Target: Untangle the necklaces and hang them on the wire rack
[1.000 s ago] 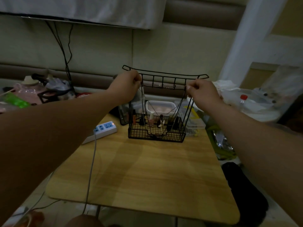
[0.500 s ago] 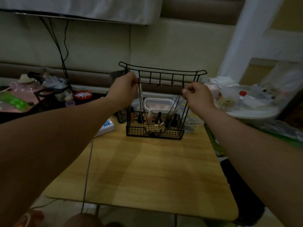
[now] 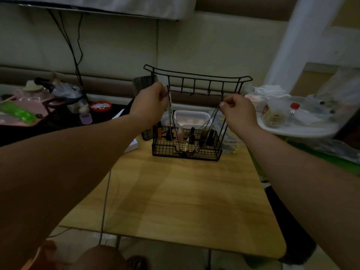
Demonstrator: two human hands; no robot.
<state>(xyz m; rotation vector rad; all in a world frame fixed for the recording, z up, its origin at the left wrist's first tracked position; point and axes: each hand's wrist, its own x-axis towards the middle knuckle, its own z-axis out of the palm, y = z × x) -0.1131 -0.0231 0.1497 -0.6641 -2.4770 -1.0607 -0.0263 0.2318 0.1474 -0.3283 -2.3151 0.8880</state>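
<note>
We count one black wire rack (image 3: 196,80) on one pale wooden tabletop (image 3: 175,191), one left hand (image 3: 150,106) and one right hand (image 3: 237,112), one clear lidded plastic box (image 3: 191,117), one red-capped clear bottle (image 3: 294,110) and one small purple cup (image 3: 85,118). The dark necklace cords (image 3: 172,117) overlap too much to number.

A dark cord necklace (image 3: 212,121) sags in a U before the upright black wire rack (image 3: 165,151), its 2 ends raised.

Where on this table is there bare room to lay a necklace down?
The wooden table is bare from the wire rack forward to its near edge, right of the grey cable. Crowded: the rack's basket, full of small bottles, and behind it around the white tub.
</note>
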